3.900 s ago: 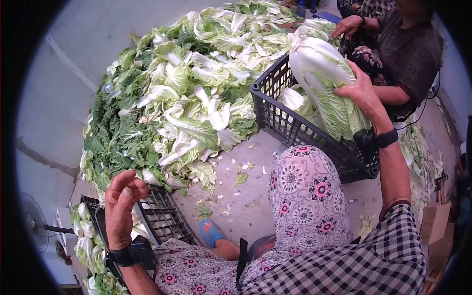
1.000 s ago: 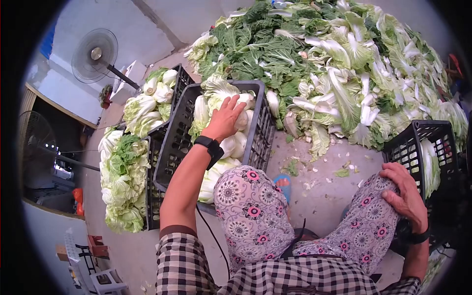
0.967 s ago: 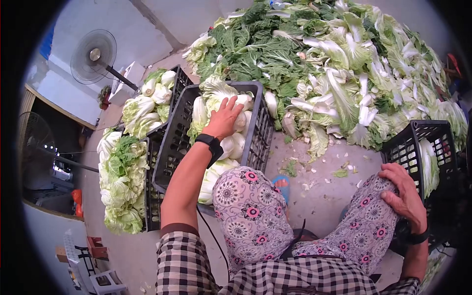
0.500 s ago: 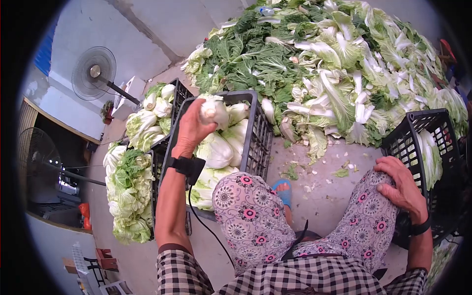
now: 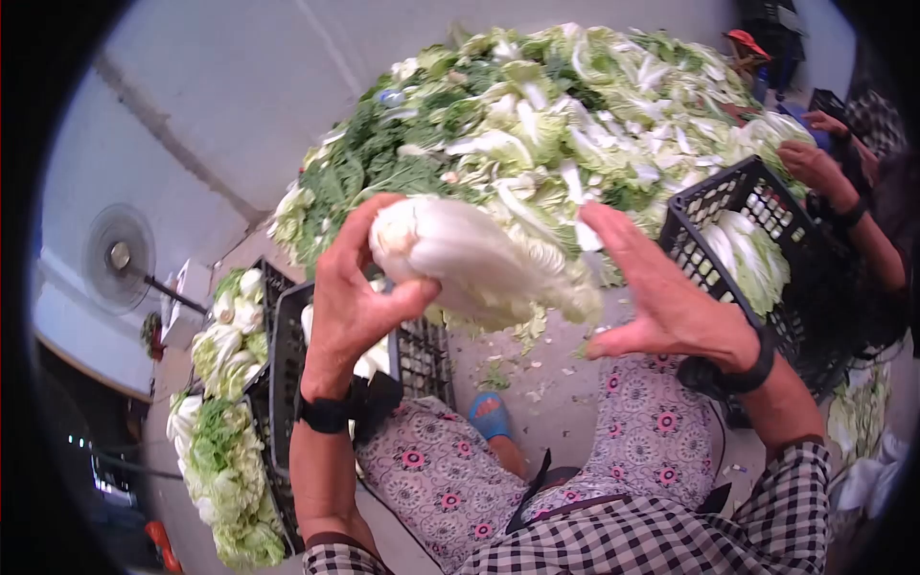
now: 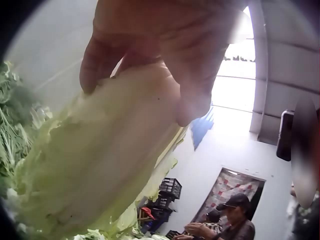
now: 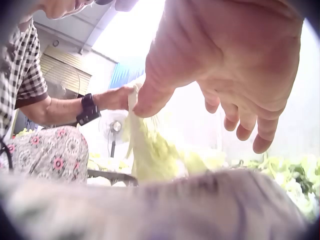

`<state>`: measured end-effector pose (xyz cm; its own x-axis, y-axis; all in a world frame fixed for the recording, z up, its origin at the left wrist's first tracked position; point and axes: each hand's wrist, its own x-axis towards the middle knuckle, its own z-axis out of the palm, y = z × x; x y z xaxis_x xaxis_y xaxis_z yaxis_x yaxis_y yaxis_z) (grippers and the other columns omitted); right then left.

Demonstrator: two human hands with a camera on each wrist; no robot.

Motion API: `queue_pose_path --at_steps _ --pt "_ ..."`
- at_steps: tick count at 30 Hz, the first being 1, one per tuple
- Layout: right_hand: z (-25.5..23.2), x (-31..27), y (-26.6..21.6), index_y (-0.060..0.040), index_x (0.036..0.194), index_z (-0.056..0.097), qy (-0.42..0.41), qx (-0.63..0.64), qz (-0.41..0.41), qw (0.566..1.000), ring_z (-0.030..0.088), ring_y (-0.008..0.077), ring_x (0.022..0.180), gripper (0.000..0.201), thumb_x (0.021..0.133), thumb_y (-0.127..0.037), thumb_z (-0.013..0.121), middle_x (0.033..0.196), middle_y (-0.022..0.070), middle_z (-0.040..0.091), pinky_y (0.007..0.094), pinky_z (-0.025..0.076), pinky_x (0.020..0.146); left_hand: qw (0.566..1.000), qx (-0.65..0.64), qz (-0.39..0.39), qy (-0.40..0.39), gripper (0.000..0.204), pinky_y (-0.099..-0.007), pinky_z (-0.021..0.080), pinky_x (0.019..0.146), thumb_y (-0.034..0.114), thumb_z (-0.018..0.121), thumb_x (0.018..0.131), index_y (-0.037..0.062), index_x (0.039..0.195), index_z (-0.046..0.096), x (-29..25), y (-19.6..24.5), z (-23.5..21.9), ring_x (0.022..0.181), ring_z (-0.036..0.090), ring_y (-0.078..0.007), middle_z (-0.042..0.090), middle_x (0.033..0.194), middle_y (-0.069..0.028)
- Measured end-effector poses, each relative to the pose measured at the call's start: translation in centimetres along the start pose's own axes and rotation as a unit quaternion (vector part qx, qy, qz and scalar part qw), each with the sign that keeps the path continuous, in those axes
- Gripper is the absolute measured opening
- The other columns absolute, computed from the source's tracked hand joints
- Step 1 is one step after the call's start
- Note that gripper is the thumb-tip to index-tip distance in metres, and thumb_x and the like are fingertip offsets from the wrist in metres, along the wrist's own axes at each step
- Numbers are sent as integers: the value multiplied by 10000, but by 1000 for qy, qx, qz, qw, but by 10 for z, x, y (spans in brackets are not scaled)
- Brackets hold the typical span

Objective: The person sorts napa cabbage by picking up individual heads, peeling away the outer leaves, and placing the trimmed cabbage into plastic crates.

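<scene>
My left hand point(image 5: 350, 297) grips a napa cabbage point(image 5: 470, 259) by its pale root end and holds it up in front of me. The leafy end points to the right, toward my right hand. In the left wrist view the thumb and fingers clasp the top of the cabbage point(image 6: 110, 145), whose leaves hang down. My right hand point(image 5: 661, 292) is raised beside the leafy tip with thumb and fingers spread, holding nothing. The right wrist view shows the same right hand point(image 7: 225, 65) with its fingers extended and the cabbage beyond the thumb.
A black crate point(image 5: 422, 359) with cabbages stands at my left knee. Another black crate point(image 5: 685, 225), holding a cabbage, is at my right. Ahead lies a large heap of loose leaves point(image 5: 498, 115). Stacked cabbages point(image 5: 220, 470) and a fan point(image 5: 119, 255) are at left; another person's hand point(image 5: 819, 172) is at right.
Over the last second my left hand took a cabbage from the left crate and lifted it to the middle. My right hand rose off my knee. The head view swung right.
</scene>
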<state>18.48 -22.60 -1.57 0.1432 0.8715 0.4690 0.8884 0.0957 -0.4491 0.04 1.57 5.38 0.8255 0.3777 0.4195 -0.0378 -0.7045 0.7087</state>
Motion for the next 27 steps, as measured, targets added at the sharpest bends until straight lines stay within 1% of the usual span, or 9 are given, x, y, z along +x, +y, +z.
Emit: queue_pose_path --at_steps 3,5,8,10,13,18,21,22,27 --pt "17 23 -5 -19 1425 244 51 -16 -28 998 341 367 1321 1105 578 -404 840 1385 256 359 447 277 1107 994 5 78 -78 716 -307 494 862 209 783 534 2 1176 545 -4 19 28 970 636 -194 641 1057 -119" --pt "19 29 -12 -9 1419 262 -1 145 -14 989 404 338 1279 1101 549 -328 856 1350 222 413 415 324 1077 983 47 118 -133 789 -333 468 922 246 829 555 13 1239 512 -11 31 28 1056 605 -219 606 1145 -126" --pt "15 32 -20 -5 1407 293 -5 295 30 955 479 277 1218 1069 543 -269 865 1301 179 478 376 382 1030 978 -199 16 -58 972 -385 422 994 323 883 557 23 1352 410 -17 34 27 1177 532 -263 517 1294 -148" --pt "7 36 -25 -4 1409 291 22 356 77 931 477 213 1207 1066 570 -319 870 1297 136 482 341 382 1021 981 -191 13 -34 1238 -439 351 1053 425 903 512 30 1456 207 -15 41 22 1285 423 -305 384 1417 -189" --pt "3 53 -30 -3 1388 323 111 558 80 819 516 270 1158 1025 626 -492 804 1246 189 508 364 429 987 976 -215 -20 -37 1384 -438 310 1078 517 897 450 35 1477 103 -14 45 29 1337 346 -308 321 1454 -198" --pt "-5 58 -40 15 1426 226 94 593 117 791 463 298 1214 1151 646 -672 720 1297 207 444 386 404 1005 920 -340 -194 -18 1131 -392 378 1043 415 870 579 8 1416 227 -36 57 65 1245 457 -284 435 1352 -163" --pt "6 48 -39 3 1453 115 106 576 62 808 425 315 1255 1232 634 -701 709 1332 232 393 393 385 1028 884 -429 -184 9 979 -380 453 987 348 820 642 -10 1376 279 -33 62 68 1153 536 -273 487 1286 -166" --pt "-2 38 -43 -10 1474 35 64 539 88 835 305 311 1342 1284 635 -740 677 1429 214 295 374 291 1087 876 -447 -182 25 940 -375 494 950 340 798 669 -21 1370 287 -32 58 68 1108 569 -278 507 1258 -180" --pt "11 2 -35 50 1429 172 3 645 162 747 379 260 1281 1185 641 -618 751 1375 181 378 351 324 1068 918 -371 -134 32 841 -402 414 1016 504 586 844 -10 1415 243 -38 43 90 1206 487 -300 442 1344 -178"
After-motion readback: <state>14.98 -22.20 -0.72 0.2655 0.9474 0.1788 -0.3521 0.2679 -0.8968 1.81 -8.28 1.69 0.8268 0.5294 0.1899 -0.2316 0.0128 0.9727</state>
